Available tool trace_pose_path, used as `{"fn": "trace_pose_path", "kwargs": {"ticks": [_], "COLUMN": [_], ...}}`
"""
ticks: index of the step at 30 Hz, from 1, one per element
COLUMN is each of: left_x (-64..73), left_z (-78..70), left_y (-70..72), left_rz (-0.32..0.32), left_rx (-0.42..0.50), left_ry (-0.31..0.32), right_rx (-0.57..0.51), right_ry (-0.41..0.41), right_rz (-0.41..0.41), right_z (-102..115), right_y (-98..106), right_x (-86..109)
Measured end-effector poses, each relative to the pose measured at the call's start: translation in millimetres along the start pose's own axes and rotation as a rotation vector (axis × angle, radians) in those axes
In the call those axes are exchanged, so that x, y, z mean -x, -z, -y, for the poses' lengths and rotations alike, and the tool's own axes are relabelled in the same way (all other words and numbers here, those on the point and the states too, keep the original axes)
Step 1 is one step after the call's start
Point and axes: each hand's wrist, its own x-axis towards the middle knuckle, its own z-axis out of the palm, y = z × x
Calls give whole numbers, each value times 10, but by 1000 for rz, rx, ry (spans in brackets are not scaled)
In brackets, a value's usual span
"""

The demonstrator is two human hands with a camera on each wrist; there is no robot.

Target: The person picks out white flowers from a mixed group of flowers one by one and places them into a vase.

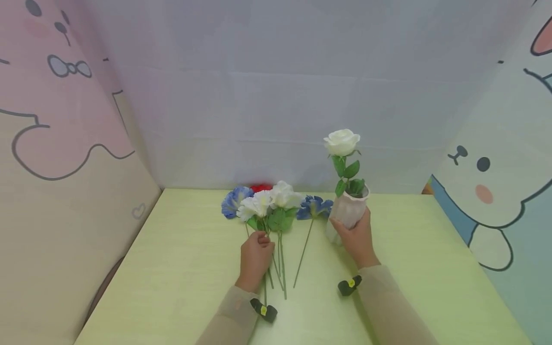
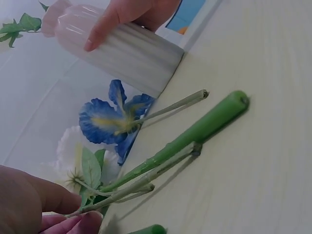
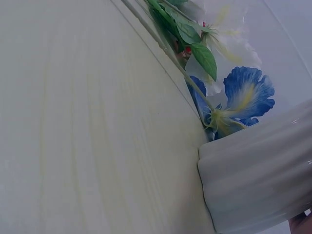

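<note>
1. Pinching a thin stem: left hand, thumb and fingertips on it; can't tell which bloom it belongs to.
2. Right hand at left hand's 3 o'clock, grasping the vase, fingers wrapped round its side.
3. Vase at 2 o'clock from left hand, base on table, white rose upright in it.
4. Dark blue flower, also 2 o'clock, just beside vase.
5. White flowers at 12, light blue flower at 11.
6. Red flower at 12, behind whites, mostly hidden.
</note>
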Motion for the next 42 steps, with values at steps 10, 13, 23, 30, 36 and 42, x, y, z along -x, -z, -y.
{"fn": "trace_pose_path", "kwargs": {"ticks": [10,13,23,30,36,42], "left_x": [-56,-68,-29,-14,-15,-9], "left_z": [58,49,-64,-149,-202,-250], "left_y": [38,57,126,158,182,215], "left_rz": [83,136,234,229,212,194], "left_rx": [146,243,466,503,540,593], "left_ry": [48,114,177,145,134,90], "right_rx": [-3,-1,3,-15,-21,-10], "right_ry": [21,20,21,23,43,63], "right_rz": [0,0,1,-5,-14,-23], "right_z": [5,7,-9,-29,-58,-68], "right_y": [0,0,-1,2,-4,-8], "right_x": [9,11,2,-1,-5,-7]}}
